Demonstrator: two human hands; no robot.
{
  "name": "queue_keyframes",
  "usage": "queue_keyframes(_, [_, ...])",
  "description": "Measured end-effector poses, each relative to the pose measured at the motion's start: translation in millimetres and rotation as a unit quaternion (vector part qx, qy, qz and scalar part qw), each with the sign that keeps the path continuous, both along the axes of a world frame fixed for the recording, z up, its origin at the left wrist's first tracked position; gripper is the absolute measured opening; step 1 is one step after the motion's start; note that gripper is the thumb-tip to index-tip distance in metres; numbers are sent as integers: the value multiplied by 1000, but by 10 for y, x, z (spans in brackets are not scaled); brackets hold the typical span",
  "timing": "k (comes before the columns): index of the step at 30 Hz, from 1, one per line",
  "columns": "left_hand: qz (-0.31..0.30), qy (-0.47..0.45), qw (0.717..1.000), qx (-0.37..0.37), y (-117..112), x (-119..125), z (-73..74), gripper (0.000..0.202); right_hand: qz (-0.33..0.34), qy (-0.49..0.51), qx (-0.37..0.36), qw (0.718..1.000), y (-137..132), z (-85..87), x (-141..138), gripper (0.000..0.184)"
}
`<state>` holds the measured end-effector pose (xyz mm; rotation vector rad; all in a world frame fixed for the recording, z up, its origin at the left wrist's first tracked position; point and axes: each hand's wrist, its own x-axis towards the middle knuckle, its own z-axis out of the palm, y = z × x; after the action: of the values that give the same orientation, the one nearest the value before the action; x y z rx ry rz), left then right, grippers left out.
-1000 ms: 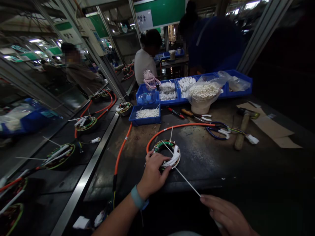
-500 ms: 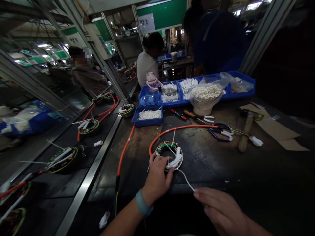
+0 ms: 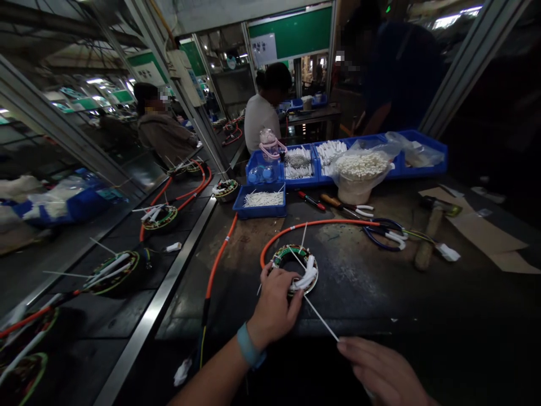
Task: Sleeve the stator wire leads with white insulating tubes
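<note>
A ring-shaped motor stator (image 3: pixel 278 258) lies on the dark bench, with green and copper-coloured windings and thick white sleeving (image 3: pixel 310 274) along its near right side. My left hand (image 3: pixel 276 299) grips its near left edge, thumb and fingers closed about the rim and partly hiding it. From the near side a thin white cord (image 3: pixel 321 317) runs straight and taut to my right hand (image 3: pixel 376 363), which pinches its end between thumb and fingers. Thin white strands (image 3: pixel 304 237) stick up from the ring's far side. An orange sleeved cable (image 3: pixel 313 223) curves away behind the stator.
Behind stand a blue tray of white sticks (image 3: pixel 262 200), blue bins (image 3: pixel 316 179) and a bag of white pieces (image 3: pixel 363 166). Pliers (image 3: pixel 353 211), a hammer (image 3: pixel 426 237) and cardboard (image 3: pixel 490 231) lie right. More stators (image 3: pixel 112 273) sit left, past a metal rail (image 3: pixel 156 304). People work beyond.
The white cord, slack and curved before, is now pulled straight by my right hand. My left hand keeps its grip on the stator. The whole view has shifted slightly.
</note>
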<state>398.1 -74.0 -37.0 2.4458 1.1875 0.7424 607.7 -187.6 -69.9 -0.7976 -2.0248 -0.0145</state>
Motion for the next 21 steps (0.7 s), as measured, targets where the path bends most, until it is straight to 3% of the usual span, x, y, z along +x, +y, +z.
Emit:
queue_keyframes(4, [7, 27, 1000, 7, -19, 26, 14, 22, -14, -1, -9, 1000, 240, -11, -165, 21])
queue_keyframes(8, [20, 38, 999, 15, -5, 27, -7, 41, -20, 21, -34, 999, 411, -12, -257, 26])
queue_keyframes(10, [19, 37, 999, 16, 11, 12, -12, 45, -10, 25, -44, 999, 372, 17, -226, 25])
queue_keyframes(15, [-2, 59, 998, 14, 32, 5, 21, 33, 14, 25, -46, 999, 132, 5, -119, 21])
queue_keyframes(18, [-7, 73, 997, 2, 31, 21, 55, 31, 1, 40, -63, 997, 156, -22, -162, 22])
queue_keyframes(21, [-10, 66, 998, -13, 33, 6, 75, 30, 16, 33, -35, 999, 247, 28, -204, 22])
